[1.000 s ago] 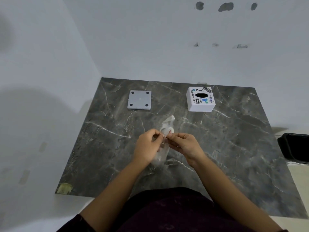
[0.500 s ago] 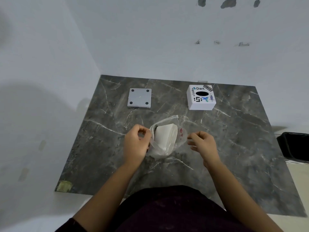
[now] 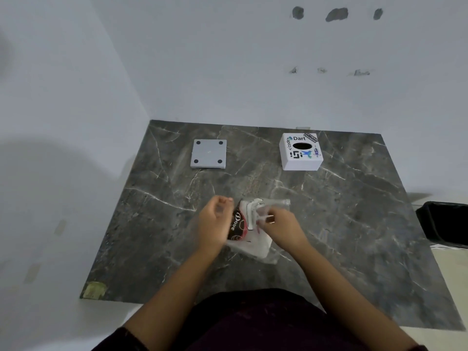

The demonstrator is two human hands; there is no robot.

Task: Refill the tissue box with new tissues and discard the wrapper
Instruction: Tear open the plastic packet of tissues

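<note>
A pack of white tissues in a clear plastic wrapper (image 3: 253, 245) with a dark printed label lies on the marble slab in front of me. My left hand (image 3: 214, 224) grips the wrapper's left side beside the label. My right hand (image 3: 283, 228) reaches into the torn top of the wrapper, fingers closed on the tissues or the film; which one is unclear. The white tissue box (image 3: 301, 153), covered in stickers with an oval hole on top, stands at the back right. Its grey base plate (image 3: 209, 153) lies apart at the back left.
The dark marble slab (image 3: 354, 224) sits in a corner of white walls. A black bin (image 3: 445, 224) stands off the slab's right edge. A scrap of yellowish tape (image 3: 95, 290) marks the near left corner.
The wrapper was pulled open between both hands, then my right hand came back to the pack's opening. The pack now lies with its dark label facing up.
</note>
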